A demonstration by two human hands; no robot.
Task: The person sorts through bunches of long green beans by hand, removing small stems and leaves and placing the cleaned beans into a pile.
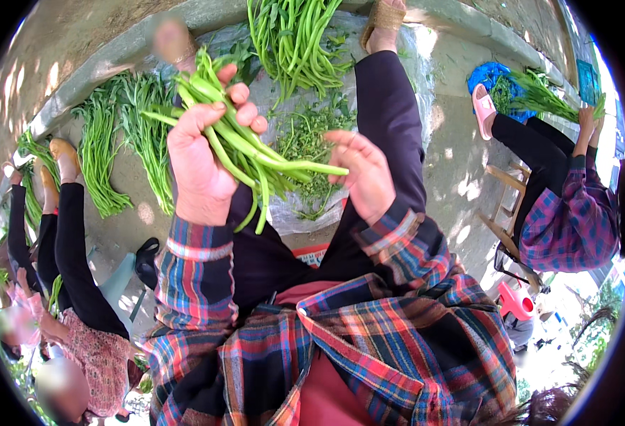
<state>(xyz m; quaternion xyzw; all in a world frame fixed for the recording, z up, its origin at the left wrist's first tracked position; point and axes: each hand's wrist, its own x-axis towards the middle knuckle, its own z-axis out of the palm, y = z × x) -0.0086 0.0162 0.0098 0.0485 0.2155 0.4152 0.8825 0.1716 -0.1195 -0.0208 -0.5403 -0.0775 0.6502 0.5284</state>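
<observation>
My left hand [204,160], raised in front of me, is closed around a bunch of green leafy-vegetable stems [245,149]. The cut ends point right and down toward my lap. My right hand [366,174] is beside the bunch, its fingers bent with a gap between thumb and forefinger; they are slightly blurred. One long stem reaches to that gap, and I cannot tell whether the hand touches it. Below the hands, a heap of loose leaves and sprigs [312,135] lies on a clear plastic sheet [412,78] between my legs.
A large pile of long green stems [295,42] lies at the sheet's far side. More bundles [99,149] are on the ground to the left. A seated person [568,206] at right handles greens near a blue plastic bag [493,78]. Other people [89,341] sit at left.
</observation>
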